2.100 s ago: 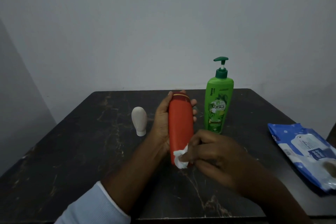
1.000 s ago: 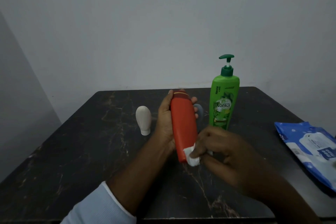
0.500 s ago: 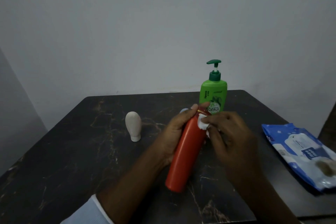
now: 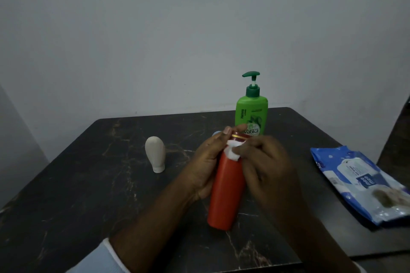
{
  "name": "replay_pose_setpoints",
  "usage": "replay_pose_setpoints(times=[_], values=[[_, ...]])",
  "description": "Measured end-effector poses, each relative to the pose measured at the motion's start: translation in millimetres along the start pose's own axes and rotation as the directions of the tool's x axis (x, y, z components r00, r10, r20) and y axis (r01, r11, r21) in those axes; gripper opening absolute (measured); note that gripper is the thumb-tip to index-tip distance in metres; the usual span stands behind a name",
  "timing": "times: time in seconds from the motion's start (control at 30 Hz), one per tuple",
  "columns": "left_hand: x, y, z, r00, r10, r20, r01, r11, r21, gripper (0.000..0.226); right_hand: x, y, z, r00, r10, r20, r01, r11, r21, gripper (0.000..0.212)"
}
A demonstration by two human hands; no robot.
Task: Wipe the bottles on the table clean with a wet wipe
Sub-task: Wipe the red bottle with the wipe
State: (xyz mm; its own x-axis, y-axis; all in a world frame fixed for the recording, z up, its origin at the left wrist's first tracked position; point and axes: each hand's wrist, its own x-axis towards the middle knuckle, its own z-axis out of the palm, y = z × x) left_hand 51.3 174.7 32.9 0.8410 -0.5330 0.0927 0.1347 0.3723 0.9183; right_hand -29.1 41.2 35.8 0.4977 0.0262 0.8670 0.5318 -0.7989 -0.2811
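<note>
on the dark marbled table [image 4: 88, 195], near its middle, a red bottle [image 4: 224, 197] is held at a tilt. its base is low and toward the person, and its gold-banded cap end points up and away. whether the base touches the table cannot be told.

the left hand [image 4: 205, 168] grips the bottle from its left side, fingers curled round the upper body, with the fingertips showing at the cap. the right hand [image 4: 266, 168] pinches a small bunched white wet wipe [image 4: 233, 153] and presses it on the bottle's shoulder, just below the gold band.

a green pump bottle [image 4: 251, 113] stands upright just behind the hands, which hide its lower part. its label reads "vatika" and "henna", and its dark green pump head points left. a small white bottle [image 4: 155, 154] stands cap down to the left of the left hand, apart from it.

a blue and white pack of wipes [image 4: 355, 182] lies flat near the table's right edge, well apart from the bottles. a pale blue sleeve [image 4: 99, 259] shows on the left forearm at the bottom edge. a bit of something pale blue peeps out behind the left fingertips, too little to tell what it is. a plain grey wall [image 4: 177, 29] rises behind the table.
</note>
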Motion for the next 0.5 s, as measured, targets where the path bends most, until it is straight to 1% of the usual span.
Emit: replay_pose_setpoints(times=[0.03,0.07,0.1,0.2,0.27,0.37,0.4,0.43,0.5], values=[[0,0,0,1.0,0.002,-0.025,-0.002,1.0,0.026,0.058,1,0,0,0.998,-0.054,0.016,0.054,0.999,-0.008,0.024],[0,0,0,0.999,0.005,-0.039,-0.003,0.999,0.043,0.057,2,1,0,0.997,-0.071,0.015,0.071,0.997,-0.007,0.026],[-1,0,1,0.999,0.007,-0.04,-0.004,0.999,0.051,0.054,3,4,0,0.999,-0.053,-0.001,0.053,0.999,0.002,0.025],[-4,1,2,1.0,0.017,-0.023,-0.015,0.996,0.088,0.051,3,17,0,0.992,0.12,-0.037,-0.118,0.992,0.053,0.022],[-3,3,2,1.0,0.025,-0.003,-0.025,0.994,0.102,0.046,3,24,1,0.971,0.237,-0.043,-0.229,0.963,0.139,0.024],[-3,4,-1,0.999,0.041,0.006,-0.041,0.996,0.08,0.044,2,30,5,0.942,0.335,-0.021,-0.316,0.906,0.281,0.023],[-3,4,-2,0.999,0.052,0.0,-0.052,0.996,0.076,0.045,2,32,6,0.93,0.366,0.019,-0.349,0.869,0.352,0.023],[-2,5,-3,0.998,0.067,-0.008,-0.067,0.996,0.067,0.046,3,34,7,0.915,0.396,0.076,-0.386,0.803,0.455,0.022],[-1,5,-4,0.993,0.104,-0.047,-0.102,0.994,0.035,0.047,5,35,5,0.897,0.392,0.206,-0.423,0.62,0.661,0.017]])
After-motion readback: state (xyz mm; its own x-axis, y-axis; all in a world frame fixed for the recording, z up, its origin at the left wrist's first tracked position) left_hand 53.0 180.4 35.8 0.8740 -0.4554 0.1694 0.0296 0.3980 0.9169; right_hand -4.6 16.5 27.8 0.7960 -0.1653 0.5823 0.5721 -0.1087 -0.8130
